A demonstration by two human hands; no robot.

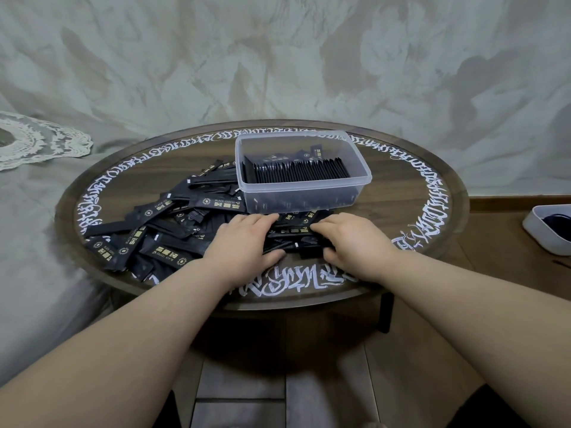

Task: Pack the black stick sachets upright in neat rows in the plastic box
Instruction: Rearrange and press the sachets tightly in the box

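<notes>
A clear plastic box (pixel 361 183) stands at the back middle of the round table, with a row of black stick sachets (pixel 296 173) standing upright inside. A loose pile of black sachets (pixel 160 223) lies on the table left of and in front of the box. My left hand (pixel 244 242) and my right hand (pixel 352 239) both rest on the near end of the pile, just in front of the box. The fingers and thumbs of both hands curl round a small bunch of sachets (pixel 293 236) between them.
The dark round wooden table (pixel 411 193) has white script around its rim. A grey-green bed cover with a lace doily (pixel 37 143) lies to the left. A white tray (pixel 550 230) with a dark item sits on the floor at the right.
</notes>
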